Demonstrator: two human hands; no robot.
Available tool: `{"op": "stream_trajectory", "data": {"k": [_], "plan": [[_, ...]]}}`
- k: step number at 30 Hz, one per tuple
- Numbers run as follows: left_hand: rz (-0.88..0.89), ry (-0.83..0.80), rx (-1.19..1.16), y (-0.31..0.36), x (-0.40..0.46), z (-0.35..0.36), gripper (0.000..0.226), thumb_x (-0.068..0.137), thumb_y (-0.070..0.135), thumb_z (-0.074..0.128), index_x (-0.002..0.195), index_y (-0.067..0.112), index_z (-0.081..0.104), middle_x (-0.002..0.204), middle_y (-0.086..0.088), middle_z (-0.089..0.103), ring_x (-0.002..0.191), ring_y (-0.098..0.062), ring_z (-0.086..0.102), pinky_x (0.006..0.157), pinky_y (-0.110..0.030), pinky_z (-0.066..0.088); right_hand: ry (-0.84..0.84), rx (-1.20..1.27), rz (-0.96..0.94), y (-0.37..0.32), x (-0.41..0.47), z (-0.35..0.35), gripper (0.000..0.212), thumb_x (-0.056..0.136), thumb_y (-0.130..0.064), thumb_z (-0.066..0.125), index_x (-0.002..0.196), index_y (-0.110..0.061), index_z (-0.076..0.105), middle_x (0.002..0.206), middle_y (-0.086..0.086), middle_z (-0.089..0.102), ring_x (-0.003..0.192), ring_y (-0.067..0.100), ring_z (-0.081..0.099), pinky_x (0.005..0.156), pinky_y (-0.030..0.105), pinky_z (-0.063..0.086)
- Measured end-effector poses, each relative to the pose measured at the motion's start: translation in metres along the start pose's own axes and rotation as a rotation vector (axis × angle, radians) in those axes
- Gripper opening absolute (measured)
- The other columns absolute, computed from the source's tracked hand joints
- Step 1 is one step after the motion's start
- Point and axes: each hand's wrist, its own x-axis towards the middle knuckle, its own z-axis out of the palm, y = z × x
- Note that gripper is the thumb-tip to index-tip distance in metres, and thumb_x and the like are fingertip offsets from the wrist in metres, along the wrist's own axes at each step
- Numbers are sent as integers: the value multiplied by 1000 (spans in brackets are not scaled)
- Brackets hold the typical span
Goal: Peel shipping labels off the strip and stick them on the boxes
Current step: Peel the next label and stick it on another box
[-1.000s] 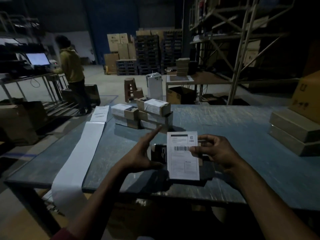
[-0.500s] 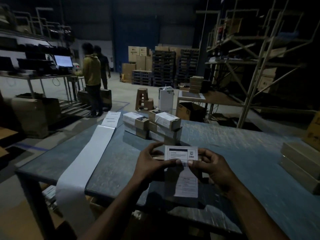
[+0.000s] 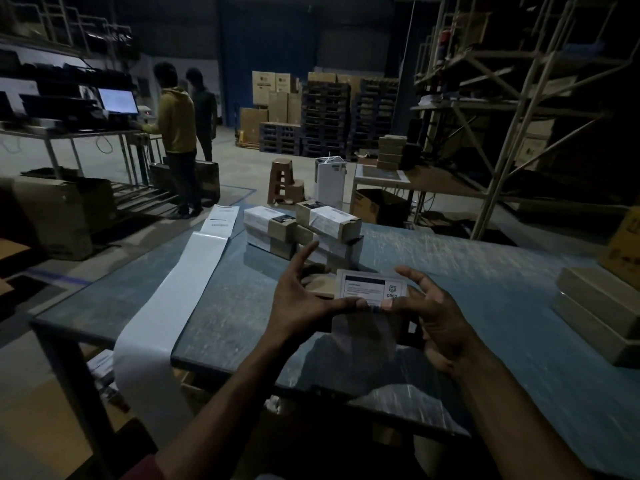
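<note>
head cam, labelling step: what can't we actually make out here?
- Label small print: too dim and small in the head view; only the logo shows.
- Label's lower half: folded over the box front, in shadow behind both thumbs.
- Box sides and front: hidden by the left hand and right hand.
- Strip lower end: drops below the table edge.
- Boxes at right: cut off by the frame edge.

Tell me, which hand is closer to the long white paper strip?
Left. The left hand presses the label on the table's middle, right of the strip; the right hand is farther right.
</note>
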Motion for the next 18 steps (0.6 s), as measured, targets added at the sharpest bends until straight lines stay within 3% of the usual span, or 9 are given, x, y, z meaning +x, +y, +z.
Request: {"op": "stream_trajectory", "data": {"k": [2, 5, 6, 9, 11, 14, 18], "plan": [[-31, -16, -22, 2, -1, 1, 124, 48, 40, 103, 154, 39, 39, 132, -2, 63, 118, -4, 60, 90, -30, 61, 4, 22, -4, -1, -1, -2, 72, 74, 0, 80, 133, -33, 58, 115, 2, 78, 115, 29, 68, 94, 59, 55], [-211, -60, -163, 6, -2, 2, 126, 54, 30, 103, 157, 35, 32, 138, 6, 51, 109, -9, 59, 65, -20, 60, 38, 60, -21, 2, -2, -2, 83, 57, -1, 84, 130, -30, 58, 111, 0, 80, 112, 28, 68, 84, 51, 59], [-275, -56, -216, 5, -3, 2, 125, 54, 28, 103, 158, 33, 33, 137, 4, 50, 107, -12, 60, 62, -22, 61, 36, 59, -27, 4, -3, -1, 85, 54, -2, 84, 130, -29, 57, 112, 1, 79, 112, 28, 68, 86, 52, 58], [-369, -24, -247, 2, -5, 4, 127, 42, 35, 105, 154, 27, 44, 145, -8, 54, 116, -28, 65, 75, -47, 66, 15, 64, -37, 9, -4, 0, 86, 56, -1, 85, 132, -27, 55, 116, 4, 78, 114, 31, 70, 90, 56, 58], [-383, -10, -258, 2, -7, 5, 113, 44, 31, 105, 146, 24, 55, 138, -9, 60, 111, -30, 68, 74, -53, 66, -2, 56, -46, 9, -5, 0, 85, 59, -2, 86, 134, -26, 54, 118, 4, 78, 115, 30, 71, 89, 53, 60], [-375, 15, -288, 8, -7, 5, 99, 51, 19, 104, 140, 23, 60, 133, -8, 62, 110, -27, 67, 66, -44, 66, -21, 51, -65, 6, -5, 2, 87, 59, -4, 86, 137, -26, 53, 120, 3, 77, 117, 29, 70, 94, 55, 59], [-327, 25, -281, 16, -5, 4, 93, 52, 15, 103, 136, 20, 63, 130, -8, 62, 109, -23, 66, 58, -24, 60, 7, 50, -70, 4, -5, 8, 98, 57, -6, 89, 144, -29, 50, 119, 5, 77, 109, 25, 73, 82, 46, 63]]}}
